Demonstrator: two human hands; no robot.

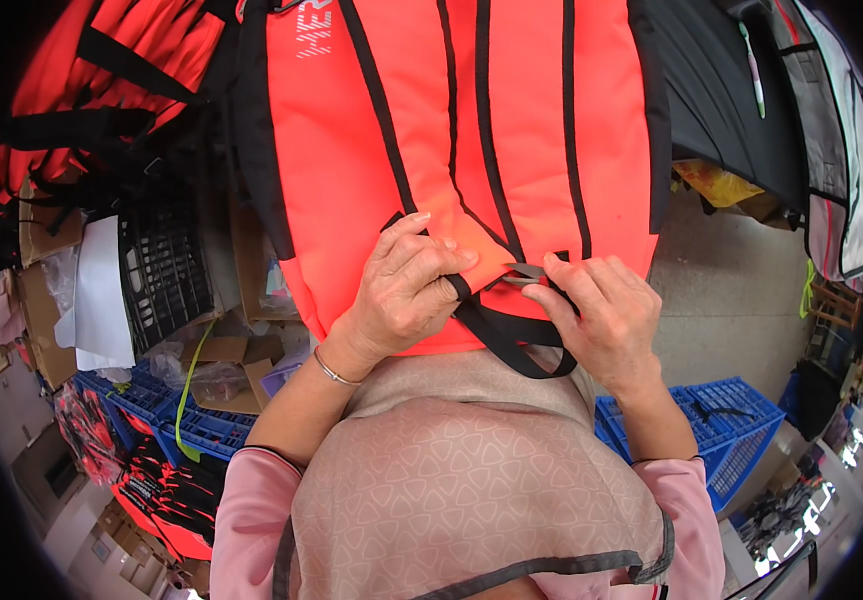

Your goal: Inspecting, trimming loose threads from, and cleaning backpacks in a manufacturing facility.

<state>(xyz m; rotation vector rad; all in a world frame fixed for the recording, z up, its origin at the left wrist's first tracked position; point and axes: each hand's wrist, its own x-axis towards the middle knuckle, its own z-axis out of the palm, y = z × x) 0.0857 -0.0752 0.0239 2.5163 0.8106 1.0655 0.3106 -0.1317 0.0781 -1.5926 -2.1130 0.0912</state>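
A bright orange-red backpack (617,130) with black side panels and black lengthwise trim lies in front of me, its near end at my waist. My left hand (407,285) is closed, pinching the orange fabric and black trim near that end. In my right hand (604,310) is a small pair of metal thread snips (524,272), gripped with the blades pointing left. Their tips touch or almost touch the bag beside the black trim; the rest is hidden in the fingers. A black webbing strap (517,352) loops down below both hands.
More red and black bags (152,50) are piled at the far left, above cardboard boxes and a black crate (164,262). Blue plastic crates (727,425) stand low on both sides. A white pen-like item (753,70) lies on the dark surface at right.
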